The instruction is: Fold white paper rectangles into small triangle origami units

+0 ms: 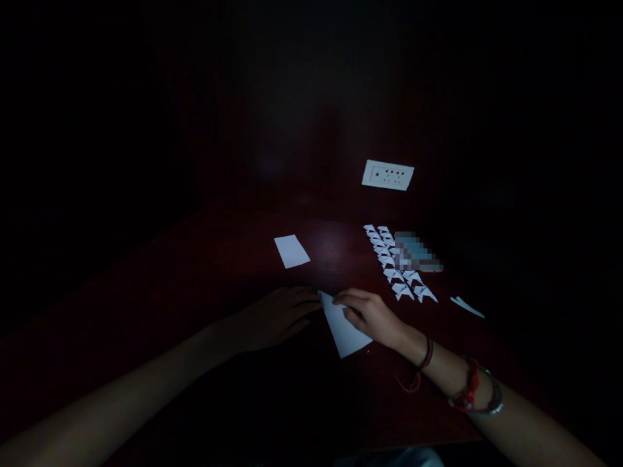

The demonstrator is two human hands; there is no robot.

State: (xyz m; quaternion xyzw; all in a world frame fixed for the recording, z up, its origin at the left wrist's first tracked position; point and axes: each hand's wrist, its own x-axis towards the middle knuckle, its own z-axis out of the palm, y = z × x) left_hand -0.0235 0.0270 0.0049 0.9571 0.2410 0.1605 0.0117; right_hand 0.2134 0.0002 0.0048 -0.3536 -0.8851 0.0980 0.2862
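A white sheet of paper (346,331) lies on the dark red table (204,272) in front of me. My right hand (372,314) rests on its upper right part, fingers curled and pressing the paper near its top corner. My left hand (277,316) lies flat on the table just left of the sheet, fingertips touching the sheet's upper edge. A ring shows on one left finger. Red threads and a metal bangle sit on my right wrist.
A smaller white paper rectangle (291,251) lies farther back. Several small folded white paper pieces (396,266) sit in rows at the right beside a blurred object (418,254). A paper strip (467,306) lies far right. A white socket plate (388,174) is on the wall. The scene is very dark.
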